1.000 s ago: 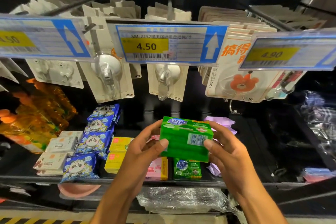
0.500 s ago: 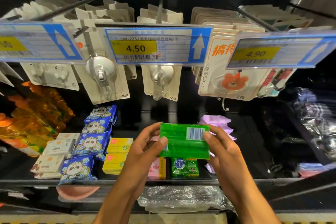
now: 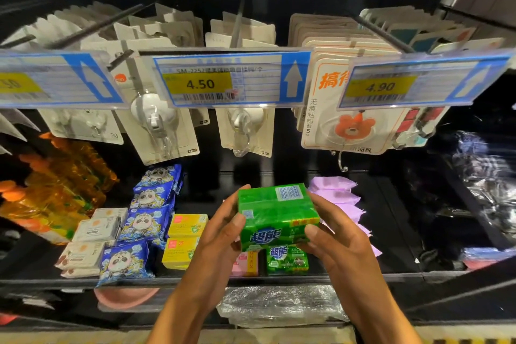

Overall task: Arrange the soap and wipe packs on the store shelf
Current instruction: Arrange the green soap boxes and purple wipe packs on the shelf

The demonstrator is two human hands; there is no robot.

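Head view.
- Green soap pack: held in the air between both hands, over the front of the shelf. Barcode face is up and the blue-lettered face is toward the camera.
- Left hand: grasping the pack's left end, with the thumb on the near face and the fingers curled round behind.
- Right hand: grasping the right end, with the thumb pressed on the near lower corner and the fingers wrapped round the far side.
- Second green soap pack: stands on the shelf directly below the held one. Cannot tell whether the two touch.
- Pink pack: just left of the shelved green one, partly hidden by the left hand.
- Yellow packs: two, one behind the other, further left.
- Blue panda wipe packs: a row running front to back, beside the yellow ones.
- White packs: left of the blue row.
- Purple packs: a row behind the right hand.
- Price tag: reads 4.50 and hangs above, in front of the hook cards.
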